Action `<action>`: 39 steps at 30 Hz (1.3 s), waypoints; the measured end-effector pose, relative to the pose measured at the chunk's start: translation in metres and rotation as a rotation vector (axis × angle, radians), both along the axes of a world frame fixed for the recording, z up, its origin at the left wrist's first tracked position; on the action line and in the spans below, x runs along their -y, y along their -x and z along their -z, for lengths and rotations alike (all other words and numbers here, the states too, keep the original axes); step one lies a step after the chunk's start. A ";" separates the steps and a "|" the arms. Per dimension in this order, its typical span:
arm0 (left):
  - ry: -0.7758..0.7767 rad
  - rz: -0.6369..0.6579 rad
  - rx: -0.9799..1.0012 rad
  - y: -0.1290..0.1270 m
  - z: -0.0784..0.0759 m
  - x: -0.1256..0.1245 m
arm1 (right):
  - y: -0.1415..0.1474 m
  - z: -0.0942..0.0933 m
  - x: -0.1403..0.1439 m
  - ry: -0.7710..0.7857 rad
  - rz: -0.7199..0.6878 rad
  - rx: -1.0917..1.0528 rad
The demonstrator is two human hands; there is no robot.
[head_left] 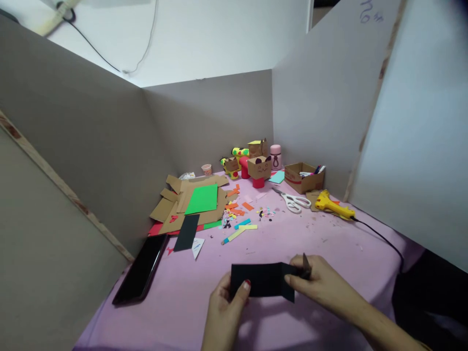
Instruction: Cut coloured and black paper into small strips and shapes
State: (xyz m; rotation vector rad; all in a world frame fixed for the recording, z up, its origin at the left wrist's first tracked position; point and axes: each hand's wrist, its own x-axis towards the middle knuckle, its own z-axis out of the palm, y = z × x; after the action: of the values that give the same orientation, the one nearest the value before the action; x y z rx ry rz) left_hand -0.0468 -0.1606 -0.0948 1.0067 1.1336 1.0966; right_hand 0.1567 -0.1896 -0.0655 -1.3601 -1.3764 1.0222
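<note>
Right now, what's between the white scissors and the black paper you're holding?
In the head view, only bare pink cloth with a few tiny scraps lies between the scissors and the black paper; nothing big.

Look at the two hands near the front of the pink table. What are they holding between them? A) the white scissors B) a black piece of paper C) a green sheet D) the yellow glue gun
B: the left hand and right hand grip opposite ends of the black piece of paper.
</note>
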 end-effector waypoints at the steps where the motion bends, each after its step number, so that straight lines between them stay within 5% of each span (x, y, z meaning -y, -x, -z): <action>1: 0.076 0.067 -0.006 0.002 -0.002 -0.001 | -0.001 -0.001 -0.002 0.000 0.008 -0.001; 5: 0.288 0.027 0.119 -0.001 -0.004 0.005 | -0.003 0.005 -0.005 0.044 0.043 -0.035; 14: 0.291 0.053 0.197 -0.005 0.007 0.002 | 0.000 0.009 0.002 0.067 0.141 -0.020; 18: 0.172 0.091 0.181 0.000 0.011 -0.006 | -0.003 0.009 0.001 0.020 0.155 0.028; 23: -0.137 0.187 -0.111 0.010 -0.022 -0.015 | -0.005 0.007 0.002 -0.086 0.128 0.106; 26: -0.236 0.384 -0.366 0.008 -0.050 -0.017 | -0.001 0.002 0.004 -0.121 0.096 0.129; 29: -0.190 0.638 -0.322 0.000 -0.064 -0.019 | 0.002 -0.002 0.005 -0.130 0.072 0.131; 32: -0.017 0.774 -0.143 -0.004 -0.059 -0.027 | 0.001 -0.001 0.005 -0.121 0.057 0.112; 39: 0.165 0.771 0.000 0.011 -0.026 -0.052 | -0.005 0.011 0.001 -0.044 0.018 0.045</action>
State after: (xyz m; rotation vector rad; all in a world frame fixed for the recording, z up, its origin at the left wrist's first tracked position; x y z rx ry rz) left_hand -0.0575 -0.1085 -0.0687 1.1656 0.7086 0.3777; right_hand 0.1620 -0.1905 -0.0761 -1.3682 -1.4092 0.9492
